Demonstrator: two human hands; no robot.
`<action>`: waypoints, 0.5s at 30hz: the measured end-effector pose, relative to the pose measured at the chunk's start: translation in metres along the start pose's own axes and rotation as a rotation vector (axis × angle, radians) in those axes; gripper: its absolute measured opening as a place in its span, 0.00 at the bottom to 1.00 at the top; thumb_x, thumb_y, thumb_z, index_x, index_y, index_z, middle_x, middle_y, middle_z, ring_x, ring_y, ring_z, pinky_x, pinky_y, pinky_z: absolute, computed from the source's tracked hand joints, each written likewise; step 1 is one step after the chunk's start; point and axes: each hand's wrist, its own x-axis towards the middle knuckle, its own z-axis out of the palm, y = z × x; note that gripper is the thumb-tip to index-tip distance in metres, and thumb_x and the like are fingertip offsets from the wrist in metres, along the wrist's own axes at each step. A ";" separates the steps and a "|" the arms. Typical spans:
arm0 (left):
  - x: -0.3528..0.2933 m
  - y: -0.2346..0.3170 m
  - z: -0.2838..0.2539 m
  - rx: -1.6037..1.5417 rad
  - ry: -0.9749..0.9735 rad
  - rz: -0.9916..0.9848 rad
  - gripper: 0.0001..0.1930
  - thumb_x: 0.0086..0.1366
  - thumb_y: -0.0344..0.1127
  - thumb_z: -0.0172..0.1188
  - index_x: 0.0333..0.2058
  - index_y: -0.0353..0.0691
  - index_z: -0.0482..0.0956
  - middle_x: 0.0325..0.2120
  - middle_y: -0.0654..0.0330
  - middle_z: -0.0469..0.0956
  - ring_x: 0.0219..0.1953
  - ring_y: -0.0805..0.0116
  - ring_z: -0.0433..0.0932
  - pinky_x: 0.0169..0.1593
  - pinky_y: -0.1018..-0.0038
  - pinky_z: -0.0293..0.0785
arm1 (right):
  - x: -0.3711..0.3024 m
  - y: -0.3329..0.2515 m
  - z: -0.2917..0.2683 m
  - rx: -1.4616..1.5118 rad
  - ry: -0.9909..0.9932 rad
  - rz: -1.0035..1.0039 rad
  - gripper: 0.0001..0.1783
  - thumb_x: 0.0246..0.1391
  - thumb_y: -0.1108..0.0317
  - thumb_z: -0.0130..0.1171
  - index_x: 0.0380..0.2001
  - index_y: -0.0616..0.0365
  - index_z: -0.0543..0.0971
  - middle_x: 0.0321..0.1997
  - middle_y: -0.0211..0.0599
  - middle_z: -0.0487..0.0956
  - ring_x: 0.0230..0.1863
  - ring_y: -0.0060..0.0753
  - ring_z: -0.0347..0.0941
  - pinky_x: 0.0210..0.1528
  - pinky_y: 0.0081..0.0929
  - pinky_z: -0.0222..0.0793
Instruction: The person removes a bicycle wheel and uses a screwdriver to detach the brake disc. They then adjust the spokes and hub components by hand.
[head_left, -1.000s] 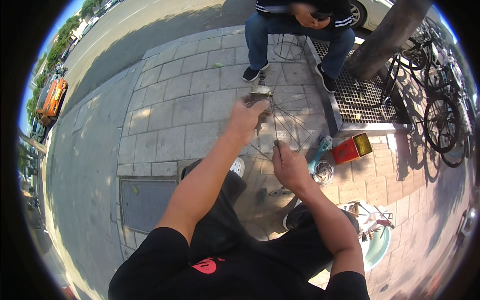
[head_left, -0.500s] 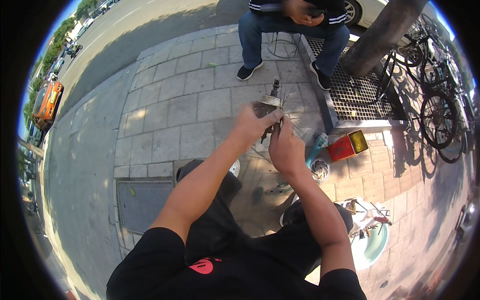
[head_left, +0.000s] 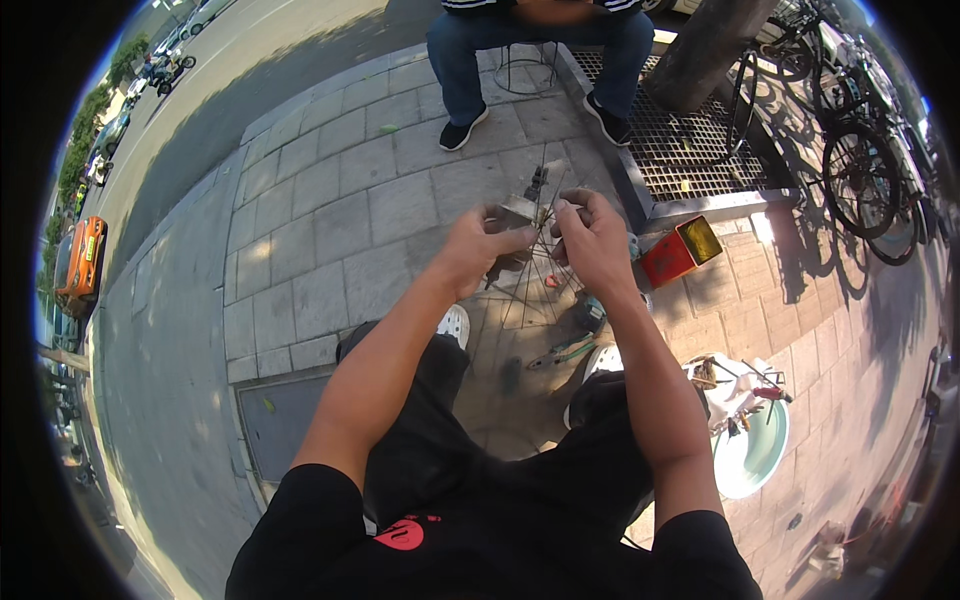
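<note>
a: nearest, pliers (head_left: 562, 351) and a pale basin (head_left: 752, 452) lie on the pavement (head_left: 330, 230) by the person's knees.

b: a second ago the right hand (head_left: 590, 243) hung low, away from the work. now it is up beside the left hand (head_left: 478, 250), fingers of both pinched on the spoked hub (head_left: 535, 215).

a: so the hub is being worked two-handed. beyond it, a red tin (head_left: 682, 250), a seated person (head_left: 540, 45), bicycles (head_left: 855, 150), the road.

Two hands, left hand (head_left: 478, 245) and right hand (head_left: 592, 240), are showing mid-frame; one red tin (head_left: 681, 252), one pale basin (head_left: 750, 455) and one seated person (head_left: 535, 40) are showing.
</note>
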 end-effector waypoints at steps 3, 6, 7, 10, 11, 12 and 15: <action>0.002 -0.006 0.001 0.061 0.002 0.006 0.35 0.56 0.33 0.80 0.56 0.28 0.68 0.43 0.52 0.82 0.40 0.66 0.83 0.40 0.69 0.83 | 0.002 0.001 -0.002 -0.039 0.059 0.008 0.21 0.69 0.60 0.59 0.53 0.69 0.78 0.31 0.36 0.81 0.21 0.22 0.76 0.23 0.25 0.71; 0.001 -0.007 0.006 0.173 0.007 0.033 0.36 0.55 0.34 0.81 0.55 0.29 0.68 0.44 0.52 0.81 0.41 0.67 0.83 0.41 0.69 0.82 | 0.018 0.022 -0.011 -0.211 0.135 -0.024 0.20 0.68 0.59 0.59 0.47 0.70 0.81 0.27 0.36 0.81 0.19 0.24 0.76 0.22 0.26 0.71; 0.000 -0.007 0.007 0.218 0.010 0.041 0.36 0.54 0.34 0.81 0.55 0.29 0.68 0.44 0.52 0.81 0.42 0.67 0.82 0.41 0.70 0.82 | 0.020 0.024 -0.013 -0.270 0.145 -0.023 0.20 0.67 0.58 0.60 0.44 0.70 0.82 0.26 0.36 0.81 0.19 0.25 0.76 0.22 0.27 0.71; 0.003 -0.013 0.002 0.313 0.005 0.074 0.37 0.54 0.36 0.81 0.55 0.29 0.68 0.45 0.52 0.81 0.44 0.67 0.81 0.43 0.69 0.81 | 0.024 0.021 -0.018 -0.413 0.142 0.004 0.21 0.63 0.57 0.61 0.38 0.71 0.83 0.24 0.37 0.81 0.20 0.27 0.77 0.23 0.29 0.73; 0.003 -0.016 0.000 0.371 0.008 0.097 0.37 0.54 0.36 0.81 0.55 0.30 0.68 0.44 0.52 0.81 0.44 0.67 0.80 0.44 0.69 0.80 | 0.023 0.016 -0.020 -0.472 0.108 0.053 0.21 0.62 0.57 0.61 0.37 0.71 0.83 0.24 0.37 0.81 0.20 0.28 0.78 0.23 0.30 0.73; 0.002 -0.019 -0.002 0.429 0.010 0.121 0.37 0.54 0.36 0.81 0.56 0.30 0.68 0.44 0.52 0.80 0.44 0.67 0.80 0.45 0.69 0.80 | 0.023 0.009 -0.023 -0.531 0.073 0.101 0.21 0.61 0.57 0.62 0.36 0.71 0.83 0.24 0.38 0.81 0.20 0.29 0.78 0.23 0.30 0.74; -0.002 -0.018 -0.002 0.591 0.006 0.161 0.36 0.54 0.37 0.80 0.55 0.32 0.67 0.44 0.53 0.80 0.45 0.66 0.79 0.48 0.68 0.79 | 0.022 0.006 -0.029 -0.541 0.001 0.199 0.20 0.59 0.59 0.62 0.35 0.72 0.82 0.23 0.38 0.81 0.21 0.30 0.79 0.23 0.32 0.74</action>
